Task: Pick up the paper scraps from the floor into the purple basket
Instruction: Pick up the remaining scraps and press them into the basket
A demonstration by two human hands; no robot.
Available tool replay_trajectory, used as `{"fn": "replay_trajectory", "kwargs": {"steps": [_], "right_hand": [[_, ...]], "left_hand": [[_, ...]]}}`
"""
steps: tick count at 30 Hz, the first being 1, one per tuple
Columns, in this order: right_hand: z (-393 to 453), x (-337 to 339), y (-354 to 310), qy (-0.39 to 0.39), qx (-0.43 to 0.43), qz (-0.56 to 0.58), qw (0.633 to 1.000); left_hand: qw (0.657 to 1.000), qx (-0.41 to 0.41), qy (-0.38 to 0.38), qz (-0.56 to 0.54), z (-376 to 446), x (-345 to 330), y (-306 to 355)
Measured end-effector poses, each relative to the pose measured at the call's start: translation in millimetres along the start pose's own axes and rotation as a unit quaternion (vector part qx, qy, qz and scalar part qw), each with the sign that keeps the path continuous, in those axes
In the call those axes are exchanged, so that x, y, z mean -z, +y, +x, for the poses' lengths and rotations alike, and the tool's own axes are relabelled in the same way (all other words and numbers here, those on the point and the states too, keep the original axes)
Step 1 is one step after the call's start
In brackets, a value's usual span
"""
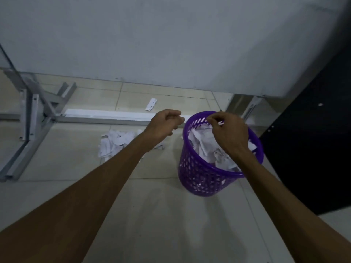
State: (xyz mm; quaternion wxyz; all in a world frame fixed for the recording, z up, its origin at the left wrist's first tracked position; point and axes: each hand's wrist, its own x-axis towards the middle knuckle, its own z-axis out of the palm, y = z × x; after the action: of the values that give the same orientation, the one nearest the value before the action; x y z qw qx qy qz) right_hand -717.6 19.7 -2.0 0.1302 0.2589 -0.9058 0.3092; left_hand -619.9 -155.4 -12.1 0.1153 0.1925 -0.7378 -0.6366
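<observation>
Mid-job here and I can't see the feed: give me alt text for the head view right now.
Both hands reach forward over a tiled floor: the right hand is over a purple basket already holding paper, fingers pinched together, and the left hand hangs loosely curled beside the rim. A pile of scraps still lies on the floor left of the basket, and one punched strip lies farther back.

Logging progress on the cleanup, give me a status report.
Right hand over purple basket, pinching a small scrap. Left hand loosely curled, apparently empty. Scrap pile and punched strip still on floor. Nothing blocking.
</observation>
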Motion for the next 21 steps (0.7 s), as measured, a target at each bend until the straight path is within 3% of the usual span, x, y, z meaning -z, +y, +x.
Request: {"fn": "replay_trajectory", "kwargs": {"steps": [3,10,14,17,21], "right_hand": [[6,8,9,0.006,-0.030,-0.041,0.999],[23,9,4,-0.014,-0.021,-0.015,1.000],[39,-2,-8,-0.039,-0.036,-0.106,0.993],[42,-10,-8,-0.112,-0.066,-0.186,0.974],[42,-16,-3,-0.127,-0.103,-0.145,0.976]], "left_hand": [[1.000,-0.003,-0.001,0.006,7,-14,7],[1.000,0.016,0.008,0.017,26,-16,4],[1.000,0.026,0.012,0.005,41,9,-10],[0.999,0.038,0.003,0.000,48,34,-27],[0.999,0.054,-0.004,0.000,56,66,-46]]}}
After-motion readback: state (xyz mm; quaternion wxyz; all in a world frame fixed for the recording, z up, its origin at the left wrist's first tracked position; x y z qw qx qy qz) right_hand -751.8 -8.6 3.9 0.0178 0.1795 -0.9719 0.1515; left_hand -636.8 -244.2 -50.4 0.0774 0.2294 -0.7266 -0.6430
